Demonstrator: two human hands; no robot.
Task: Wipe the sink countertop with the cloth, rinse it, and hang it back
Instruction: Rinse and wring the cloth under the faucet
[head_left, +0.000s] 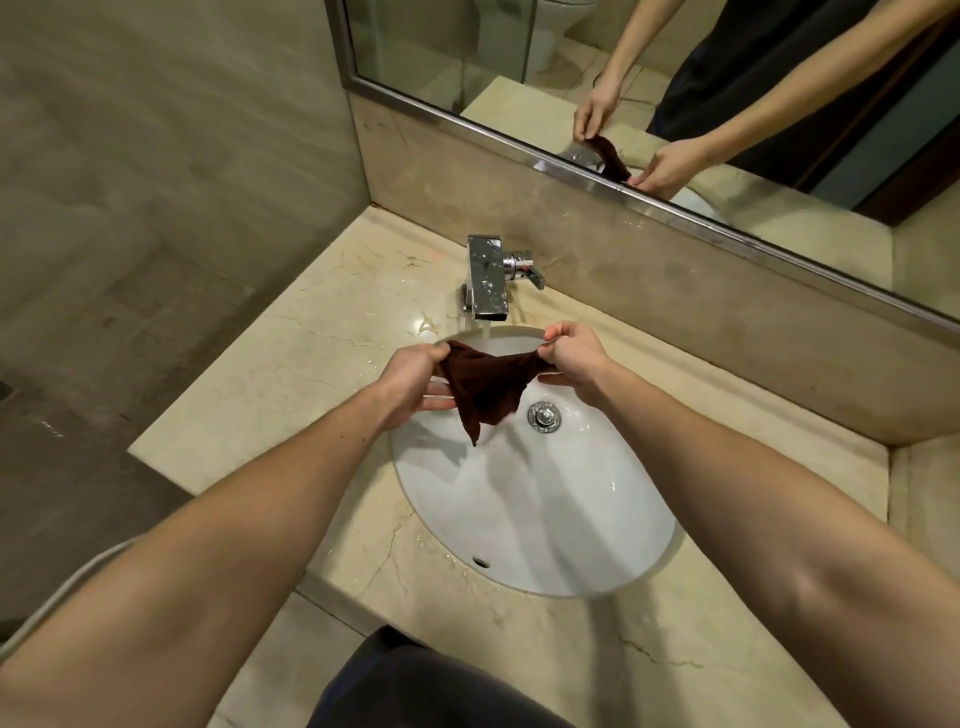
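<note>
A dark brown cloth (488, 387) is stretched between both hands over the far part of the white oval sink (545, 519). My left hand (410, 379) grips its left edge and my right hand (571, 358) pinches its right edge. One corner of the cloth hangs down toward the basin. Water runs from the chrome faucet (488, 280) in a thin stream just behind the cloth. The beige marble countertop (291, 374) surrounds the sink and looks wet near the faucet.
A chrome drain plug (544, 415) sits in the basin right of the cloth. A framed mirror (675, 104) runs along the back wall and reflects both hands and the cloth. A tiled wall stands at the left, and the counter edge drops off at front left.
</note>
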